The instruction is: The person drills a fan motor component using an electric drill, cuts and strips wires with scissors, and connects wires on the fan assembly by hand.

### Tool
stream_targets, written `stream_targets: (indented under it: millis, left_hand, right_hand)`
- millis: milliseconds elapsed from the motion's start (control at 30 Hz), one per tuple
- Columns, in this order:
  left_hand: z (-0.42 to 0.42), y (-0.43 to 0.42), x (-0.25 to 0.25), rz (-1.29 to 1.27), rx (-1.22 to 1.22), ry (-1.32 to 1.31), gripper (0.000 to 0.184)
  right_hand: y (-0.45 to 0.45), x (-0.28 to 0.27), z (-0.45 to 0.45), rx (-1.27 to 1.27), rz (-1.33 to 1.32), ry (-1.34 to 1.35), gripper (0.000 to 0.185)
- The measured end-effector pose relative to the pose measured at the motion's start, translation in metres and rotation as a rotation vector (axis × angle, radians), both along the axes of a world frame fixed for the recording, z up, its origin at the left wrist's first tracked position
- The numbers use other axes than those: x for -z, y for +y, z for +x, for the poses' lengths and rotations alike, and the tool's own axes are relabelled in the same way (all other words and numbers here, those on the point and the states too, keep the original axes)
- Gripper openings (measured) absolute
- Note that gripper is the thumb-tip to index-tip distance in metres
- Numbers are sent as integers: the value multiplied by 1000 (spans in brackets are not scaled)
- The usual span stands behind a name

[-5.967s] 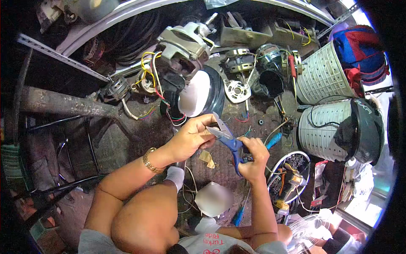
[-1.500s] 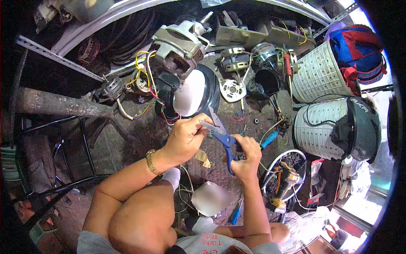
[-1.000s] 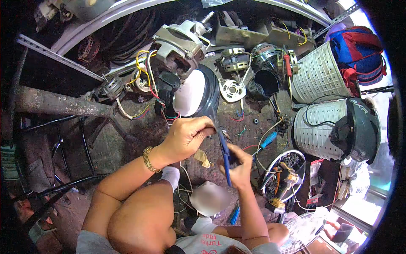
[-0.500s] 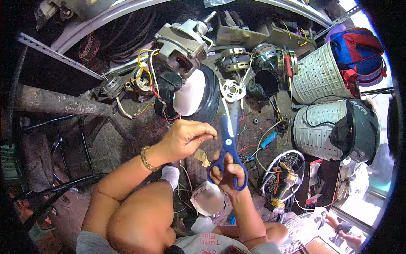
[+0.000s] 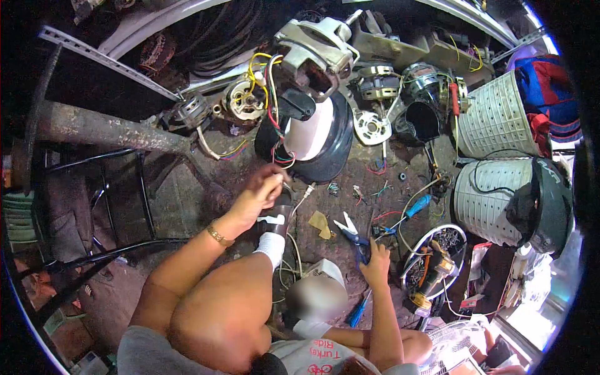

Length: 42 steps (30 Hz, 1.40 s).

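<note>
The blue-handled scissors are low over the floor with their blades slightly apart, pointing up and left. Fingers of my right hand are closed at the handles, partly hiding them. My left hand, wearing a gold watch, is above my shoe, in front of the black and white round base. Its fingers are curled together and blurred; what they hold, if anything, cannot be made out. Tan scraps and a white cable plug lie between the hands.
A large motor stands ahead, with smaller motors behind. At right are perforated white tubs, a blue screwdriver and a bowl of screws holding a drill. Black metal bars stand at left.
The scissors have moved down and right with my right hand, away from my left hand, and now point up-left. My left hand has moved slightly up. The camera view has shifted.
</note>
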<state>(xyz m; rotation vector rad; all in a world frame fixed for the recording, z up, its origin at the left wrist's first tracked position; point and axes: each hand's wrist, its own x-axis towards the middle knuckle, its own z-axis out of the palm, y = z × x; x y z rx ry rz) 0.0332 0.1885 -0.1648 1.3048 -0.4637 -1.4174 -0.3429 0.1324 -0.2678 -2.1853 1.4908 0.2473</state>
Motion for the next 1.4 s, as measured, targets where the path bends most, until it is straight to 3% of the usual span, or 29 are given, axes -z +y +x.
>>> stream_targets:
  millis: [67, 133, 200, 233, 267, 333, 400, 533, 667, 733, 800, 833, 933, 967, 1000, 1133, 1200, 1300, 1367, 1400]
  left_hand:
    - [4, 18, 3, 77, -170, 129, 13]
    - [8, 32, 3, 70, -178, 185, 14]
    - [7, 39, 2, 127, -214, 167, 15]
    - [8, 39, 0, 123, -215, 166, 15]
    - [9, 40, -4, 132, -211, 142, 15]
    - [8, 38, -9, 140, -202, 118, 14]
    - [10, 30, -14, 78, -240, 40, 14]
    - [24, 14, -39, -145, -437, -203, 14]
    - [47, -5, -91, -346, -495, -282, 17]
    - [49, -19, -109, -370, -503, -371, 25]
    - [52, -33, -118, -407, -410, -705, 27]
    - [57, -38, -115, -434, -366, -747, 29]
    - [63, -59, -119, -466, -376, -841, 18]
    - [68, -65, -119, -426, -360, -957, 16]
    - [69, -65, -120, -430, -358, -955, 16]
    - [72, -66, -127, -421, -319, -822, 15]
    - [71, -73, -131, -489, -465, -690, 15]
    - [77, -70, -131, -400, -289, -842, 14]
    - [77, -70, -130, -424, -262, -848, 14]
    - [79, -69, -131, -389, -241, -692, 13]
  right_hand:
    - [0, 9, -8, -121, 84, -59, 73]
    - [-8, 0, -1, -150, 64, 23, 66]
    - [-24, -18, 14, -22, 97, 170, 52]
    - [-34, -44, 35, 8, 31, 184, 30]
    - [-41, -47, 50, 8, 30, 184, 30]
    - [-55, -51, 77, 135, -81, -474, 18]
    - [-66, -71, 130, 200, 71, -822, 13]
    - [-72, -134, 216, 96, -50, -1145, 8]
    - [-71, -176, 247, 174, -37, -1475, 10]
    - [-79, -182, 238, -51, -146, -1454, 16]
    - [-80, -187, 222, -138, -154, -1211, 10]
    - [-79, -200, 220, -130, -80, -1020, 7]
    - [-76, -224, 224, -152, -60, -853, 11]
    - [-78, -223, 226, -257, -222, -922, 14]
    - [-80, -224, 228, -360, -384, -983, 17]
    - [-84, -243, 263, -364, -579, -1088, 21]
    - [-89, -241, 280, -413, -627, -1100, 22]
    - [-93, -242, 295, -375, -663, -1133, 20]
    - [-94, -245, 299, -341, -763, -958, 20]
    - [-92, -247, 300, -338, -763, -958, 20]
